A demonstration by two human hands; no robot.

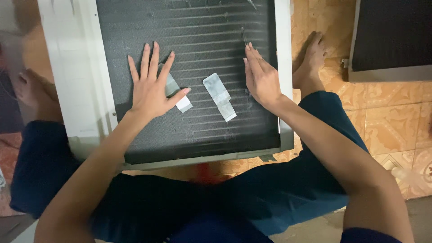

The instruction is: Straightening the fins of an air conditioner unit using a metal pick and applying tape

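2 grey metal strips [219, 96] lie on 1 dark finned panel [202, 130] on the floor. Left hand [150, 87], fingers spread flat, covers one strip; right hand [261, 78] rests flat beside the other.

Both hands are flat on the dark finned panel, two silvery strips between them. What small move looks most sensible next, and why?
Probably slide the right hand left to the free silvery strip. It lies untouched on the finned panel, while the left hand already covers the other strip.

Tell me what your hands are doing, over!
Left hand flat on finned coil panel, covering one metal strip. Right hand flat beside second strip. Nothing blocking.
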